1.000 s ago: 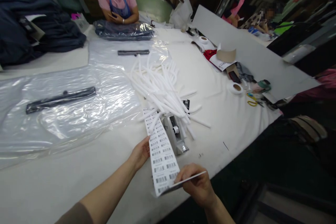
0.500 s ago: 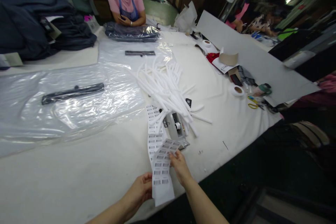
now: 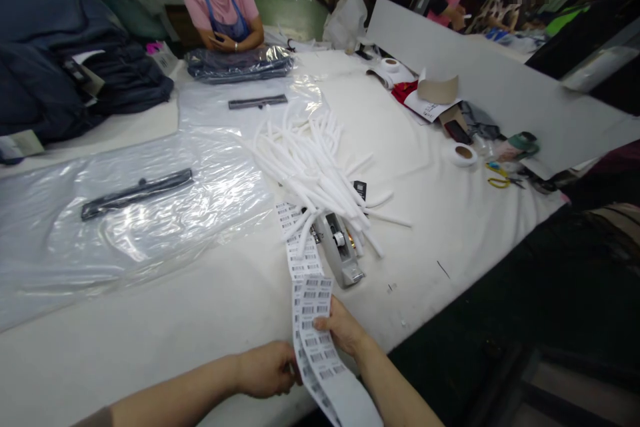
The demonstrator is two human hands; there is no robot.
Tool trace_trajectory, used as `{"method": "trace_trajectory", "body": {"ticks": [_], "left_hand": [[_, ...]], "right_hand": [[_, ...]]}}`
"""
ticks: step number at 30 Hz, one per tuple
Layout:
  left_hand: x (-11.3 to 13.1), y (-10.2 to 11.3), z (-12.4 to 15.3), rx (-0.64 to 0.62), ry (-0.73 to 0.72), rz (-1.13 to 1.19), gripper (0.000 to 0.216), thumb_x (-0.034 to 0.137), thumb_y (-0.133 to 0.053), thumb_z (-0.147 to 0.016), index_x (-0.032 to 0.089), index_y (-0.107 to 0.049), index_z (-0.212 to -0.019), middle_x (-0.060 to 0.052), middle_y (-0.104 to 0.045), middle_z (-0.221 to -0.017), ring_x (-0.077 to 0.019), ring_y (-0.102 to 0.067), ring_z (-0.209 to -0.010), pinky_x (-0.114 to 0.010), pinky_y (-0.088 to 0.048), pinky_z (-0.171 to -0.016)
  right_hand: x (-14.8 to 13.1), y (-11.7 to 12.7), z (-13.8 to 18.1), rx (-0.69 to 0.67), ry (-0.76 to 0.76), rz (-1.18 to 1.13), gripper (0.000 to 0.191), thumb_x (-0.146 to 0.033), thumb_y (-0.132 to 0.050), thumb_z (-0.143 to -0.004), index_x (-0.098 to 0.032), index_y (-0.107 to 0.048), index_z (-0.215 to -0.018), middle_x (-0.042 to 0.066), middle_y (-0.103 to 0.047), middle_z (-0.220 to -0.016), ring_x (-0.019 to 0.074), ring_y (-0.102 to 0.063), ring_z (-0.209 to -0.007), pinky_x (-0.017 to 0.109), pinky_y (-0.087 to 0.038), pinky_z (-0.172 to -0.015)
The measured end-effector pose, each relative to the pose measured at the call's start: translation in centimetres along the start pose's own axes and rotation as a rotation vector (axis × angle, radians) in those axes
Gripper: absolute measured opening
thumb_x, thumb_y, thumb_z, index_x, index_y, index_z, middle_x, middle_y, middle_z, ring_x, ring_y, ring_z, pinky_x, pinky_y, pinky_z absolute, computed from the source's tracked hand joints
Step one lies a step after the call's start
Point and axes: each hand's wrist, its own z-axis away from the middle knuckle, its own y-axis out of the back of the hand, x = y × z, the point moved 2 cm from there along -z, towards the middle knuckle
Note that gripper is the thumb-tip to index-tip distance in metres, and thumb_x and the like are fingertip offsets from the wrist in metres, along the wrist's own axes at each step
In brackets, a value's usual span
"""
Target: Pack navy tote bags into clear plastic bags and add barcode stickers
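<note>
A long strip of barcode labels (image 3: 313, 327) runs from under white foam tubes down over the table's near edge, doubled over itself near my hands. My right hand (image 3: 343, 325) is closed on its right side, thumb on the printed face. Just left of the strip, my left hand (image 3: 273, 368) has its fingers curled at the lower layer's edge; the fingertips are partly hidden behind it. Beyond my hands stands a grey tape dispenser (image 3: 343, 260), partly under the pile of white foam tubes (image 3: 320, 173).
Clear plastic bags (image 3: 225, 193) lie at left, before a stack of dark garments (image 3: 60, 73). A person in a pink shirt (image 3: 225, 7) leans over a bagged garment (image 3: 240, 65). At right are a tape roll (image 3: 463, 155), yellow scissors (image 3: 500, 181) and a white board (image 3: 450, 73).
More of the label strip now hangs toward me past the table edge. My left hand has moved down and turned; my right hand has shifted lower along the strip.
</note>
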Motion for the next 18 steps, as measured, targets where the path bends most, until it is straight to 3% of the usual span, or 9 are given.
{"method": "trace_trajectory", "body": {"ticks": [3, 5, 6, 9, 11, 12, 13, 15, 18], "left_hand": [[2.1, 4.7, 1.6, 0.182, -0.024, -0.267, 0.029, 0.009, -0.045, -0.074, 0.018, -0.069, -0.088, -0.003, -0.069, -0.086, -0.0185, -0.063, -0.079, -0.029, -0.050, -0.077], [5.1, 8.0, 1.3, 0.341, -0.173, -0.411, 0.034, 0.015, -0.039, -0.086, 0.019, -0.064, -0.108, -0.006, -0.066, -0.108, -0.0185, -0.059, -0.100, -0.031, -0.045, -0.092], [6.9, 9.2, 0.6, 0.337, -0.262, -0.491, 0.037, 0.019, -0.036, -0.090, 0.019, -0.057, -0.121, -0.008, -0.060, -0.121, -0.0194, -0.054, -0.112, -0.033, -0.040, -0.099], [11.4, 10.6, -3.2, 0.044, -0.405, -0.718, 0.049, 0.024, -0.047, -0.090, 0.018, -0.041, -0.138, -0.012, -0.044, -0.140, -0.0278, -0.029, -0.136, -0.047, -0.018, -0.113], [12.7, 10.5, -5.6, -0.098, -0.383, -0.652, 0.050, 0.027, -0.064, -0.080, 0.019, -0.053, -0.128, -0.013, -0.052, -0.133, -0.0323, -0.031, -0.134, -0.053, -0.011, -0.113], [12.7, 10.6, -6.3, -0.060, -0.336, -0.504, 0.046, 0.028, -0.073, -0.072, 0.020, -0.062, -0.116, -0.011, -0.060, -0.122, -0.0328, -0.041, -0.127, -0.050, -0.017, -0.112], [12.1, 10.9, -6.7, 0.047, -0.275, -0.320, 0.038, 0.030, -0.079, -0.065, 0.020, -0.069, -0.100, -0.009, -0.067, -0.108, -0.0311, -0.052, -0.115, -0.046, -0.026, -0.109], [9.6, 11.8, -6.5, 0.403, -0.134, 0.034, 0.025, 0.036, -0.082, -0.060, 0.018, -0.069, -0.073, -0.004, -0.068, -0.080, -0.0239, -0.061, -0.087, -0.036, -0.043, -0.093], [4.2, 13.1, -4.7, 0.922, 0.061, 0.301, 0.027, 0.041, -0.065, -0.079, 0.015, -0.063, -0.072, -0.002, -0.059, -0.070, -0.0163, -0.056, -0.070, -0.031, -0.048, -0.076]], "right_hand": [[-1.5, 1.2, 1.3, -0.063, -0.070, 0.128, 0.052, -0.026, -0.082, -0.056, -0.013, -0.061, -0.101, 0.010, -0.071, -0.097, 0.0259, -0.067, -0.091, 0.045, -0.049, -0.085], [-2.9, 1.9, 2.3, -0.105, -0.120, 0.265, 0.051, -0.022, -0.080, -0.055, -0.014, -0.063, -0.102, 0.008, -0.071, -0.097, 0.0252, -0.066, -0.093, 0.045, -0.049, -0.087], [-3.6, 2.1, 2.7, -0.130, -0.139, 0.334, 0.051, -0.019, -0.079, -0.055, -0.015, -0.063, -0.103, 0.006, -0.070, -0.097, 0.0240, -0.065, -0.092, 0.044, -0.049, -0.087], [-5.4, 2.4, 4.0, -0.220, -0.184, 0.501, 0.047, -0.014, -0.073, -0.055, -0.017, -0.064, -0.101, 0.001, -0.070, -0.093, 0.0198, -0.064, -0.087, 0.038, -0.050, -0.085], [-6.4, 2.7, 4.8, -0.255, -0.215, 0.561, 0.043, -0.013, -0.069, -0.056, -0.016, -0.065, -0.099, 0.000, -0.070, -0.091, 0.0183, -0.064, -0.085, 0.035, -0.050, -0.083], [-6.7, 3.0, 5.3, -0.261, -0.228, 0.576, 0.042, -0.013, -0.068, -0.057, -0.016, -0.065, -0.099, 0.001, -0.070, -0.091, 0.0180, -0.064, -0.084, 0.034, -0.051, -0.082], [-6.9, 3.3, 5.7, -0.257, -0.237, 0.580, 0.042, -0.014, -0.067, -0.057, -0.016, -0.065, -0.099, 0.001, -0.070, -0.091, 0.0181, -0.064, -0.085, 0.034, -0.051, -0.081], [-6.8, 4.1, 6.4, -0.215, -0.241, 0.561, 0.041, -0.015, -0.068, -0.058, -0.015, -0.065, -0.099, 0.002, -0.070, -0.091, 0.0192, -0.065, -0.085, 0.034, -0.052, -0.080], [-5.5, 5.1, 6.6, -0.123, -0.205, 0.506, 0.040, -0.021, -0.071, -0.061, -0.015, -0.066, -0.100, 0.004, -0.071, -0.090, 0.0217, -0.066, -0.085, 0.036, -0.052, -0.079]]}}
